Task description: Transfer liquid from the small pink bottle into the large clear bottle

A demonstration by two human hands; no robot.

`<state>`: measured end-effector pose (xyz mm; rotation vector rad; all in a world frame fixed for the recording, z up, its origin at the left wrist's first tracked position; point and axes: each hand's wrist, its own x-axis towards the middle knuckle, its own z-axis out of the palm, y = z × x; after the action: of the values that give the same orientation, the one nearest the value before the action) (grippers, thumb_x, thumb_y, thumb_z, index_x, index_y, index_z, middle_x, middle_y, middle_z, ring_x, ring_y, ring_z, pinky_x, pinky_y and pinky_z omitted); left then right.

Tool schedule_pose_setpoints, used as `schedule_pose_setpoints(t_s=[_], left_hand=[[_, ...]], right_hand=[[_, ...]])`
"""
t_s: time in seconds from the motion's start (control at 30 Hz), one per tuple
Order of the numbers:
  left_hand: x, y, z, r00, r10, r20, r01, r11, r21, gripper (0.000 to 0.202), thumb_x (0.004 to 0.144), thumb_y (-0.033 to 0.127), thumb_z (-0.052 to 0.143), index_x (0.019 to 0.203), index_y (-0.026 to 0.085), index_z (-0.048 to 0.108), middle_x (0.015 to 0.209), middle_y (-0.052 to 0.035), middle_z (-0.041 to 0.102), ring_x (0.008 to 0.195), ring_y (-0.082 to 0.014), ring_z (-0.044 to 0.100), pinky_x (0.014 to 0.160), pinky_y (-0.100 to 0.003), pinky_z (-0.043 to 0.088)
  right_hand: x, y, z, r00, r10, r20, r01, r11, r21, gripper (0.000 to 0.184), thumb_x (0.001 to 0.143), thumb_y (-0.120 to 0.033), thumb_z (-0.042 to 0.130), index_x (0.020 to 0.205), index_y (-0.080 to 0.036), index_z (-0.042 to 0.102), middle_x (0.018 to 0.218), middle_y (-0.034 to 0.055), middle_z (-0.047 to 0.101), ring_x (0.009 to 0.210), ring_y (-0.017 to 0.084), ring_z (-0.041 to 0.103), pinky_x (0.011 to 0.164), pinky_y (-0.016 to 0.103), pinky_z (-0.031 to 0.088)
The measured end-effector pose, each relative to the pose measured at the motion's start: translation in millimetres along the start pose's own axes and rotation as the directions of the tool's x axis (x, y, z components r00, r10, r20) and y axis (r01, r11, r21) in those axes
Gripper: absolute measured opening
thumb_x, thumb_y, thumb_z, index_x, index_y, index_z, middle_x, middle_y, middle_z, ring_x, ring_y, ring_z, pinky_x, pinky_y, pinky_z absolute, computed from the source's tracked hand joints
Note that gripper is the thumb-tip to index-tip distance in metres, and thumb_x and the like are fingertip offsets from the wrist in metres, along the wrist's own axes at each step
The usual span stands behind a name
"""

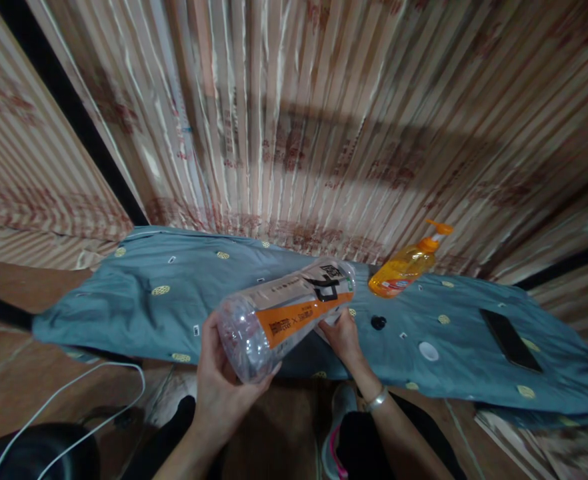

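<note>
My left hand [221,387] is wrapped round the base of a clear plastic bottle [284,313] with an orange and black label, held on its side above the table's front edge. My right hand [343,337] is closed at the bottle's far end, near its neck, partly hidden behind it. A silver bracelet sits on my right wrist. A small black cap [379,323] and a white cap [429,351] lie on the cloth just right of my right hand.
A grey-blue patterned cloth [139,300] covers the low table. An orange pump bottle [408,265] stands at the back. A black phone [511,339] lies at the right. Striped curtains hang behind. A white cable [74,400] runs over the floor at the left.
</note>
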<state>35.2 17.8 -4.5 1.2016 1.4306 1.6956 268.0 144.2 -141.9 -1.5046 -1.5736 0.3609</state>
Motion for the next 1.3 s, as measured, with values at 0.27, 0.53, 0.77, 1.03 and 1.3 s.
schedule_pose_setpoints(t_s=[0.27, 0.53, 0.77, 1.03, 1.3], left_hand=[[-1, 2, -0.6, 0.998, -0.053, -0.028, 0.053, 0.999, -0.011, 0.088, 0.052, 0.035, 0.094, 0.127, 0.025, 0.048, 0.118, -0.0063, 0.069, 0.105, -0.0284, 0.074, 0.084, -0.037, 0.065], [-4, 14, 10.1, 0.983, -0.137, -0.122, 0.126, 0.987, -0.097, 0.087, 0.048, 0.038, 0.093, 0.124, 0.026, 0.053, 0.114, -0.0041, 0.068, 0.103, -0.0284, 0.073, 0.084, -0.04, 0.065], [-2, 3, 3.1, 0.991, -0.125, -0.05, 0.122, 0.991, -0.059, 0.093, 0.044, 0.029, 0.094, 0.127, 0.027, 0.052, 0.119, -0.0056, 0.067, 0.106, -0.0299, 0.072, 0.086, -0.042, 0.064], [-9, 23, 18.2, 0.975, -0.152, -0.162, 0.133, 0.983, -0.124, 0.088, 0.051, 0.032, 0.09, 0.129, 0.025, 0.052, 0.119, -0.0055, 0.068, 0.105, -0.0272, 0.072, 0.086, -0.037, 0.063], [-8, 23, 17.0, 0.973, -0.136, -0.186, 0.122, 0.989, -0.083, 0.086, 0.051, 0.036, 0.091, 0.128, 0.025, 0.054, 0.121, -0.0059, 0.067, 0.109, -0.0275, 0.071, 0.09, -0.037, 0.062]], right_hand=[[0, -3, -2, 0.999, 0.036, 0.033, -0.037, 0.999, 0.012, 0.037, 0.079, -0.049, 0.066, 0.103, -0.022, 0.057, 0.102, 0.015, 0.074, 0.103, 0.034, 0.07, 0.094, 0.056, 0.055], [0, -4, -3, 0.998, 0.064, 0.027, -0.064, 0.998, 0.011, 0.041, 0.076, -0.05, 0.069, 0.104, -0.023, 0.056, 0.103, 0.0158, 0.073, 0.101, 0.036, 0.069, 0.092, 0.058, 0.055], [-1, -2, -2, 0.998, 0.064, 0.029, -0.064, 0.998, 0.01, 0.038, 0.078, -0.048, 0.068, 0.104, -0.024, 0.057, 0.101, 0.0152, 0.072, 0.1, 0.036, 0.068, 0.091, 0.06, 0.055], [-1, -5, -3, 0.999, 0.048, 0.025, -0.048, 0.999, 0.013, 0.037, 0.077, -0.043, 0.069, 0.106, -0.022, 0.058, 0.101, 0.0141, 0.072, 0.103, 0.037, 0.068, 0.093, 0.058, 0.055], [0, -7, -4, 0.999, 0.024, 0.024, -0.024, 1.0, 0.012, 0.032, 0.077, -0.041, 0.068, 0.102, -0.024, 0.058, 0.094, 0.0106, 0.07, 0.099, 0.034, 0.07, 0.087, 0.053, 0.058]])
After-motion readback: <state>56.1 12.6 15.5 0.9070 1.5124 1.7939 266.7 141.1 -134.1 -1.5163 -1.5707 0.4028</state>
